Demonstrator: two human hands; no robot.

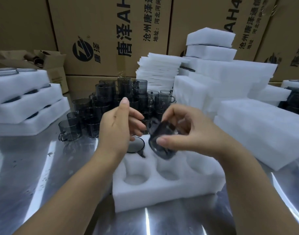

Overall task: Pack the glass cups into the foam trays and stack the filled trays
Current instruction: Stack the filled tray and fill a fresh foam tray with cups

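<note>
A white foam tray with round pockets lies on the steel table in front of me. One smoky glass cup sits in its far left pocket. My right hand grips another smoky glass cup, tilted and blurred, just above the tray's far middle pocket. My left hand hovers above the seated cup with fingers relaxed and holds nothing. Several loose glass cups stand stacked on the table behind the tray.
Filled foam trays are stacked at the left. Foam sheets and foam blocks pile up behind and to the right. Large cardboard boxes wall off the back. The steel table is reflective.
</note>
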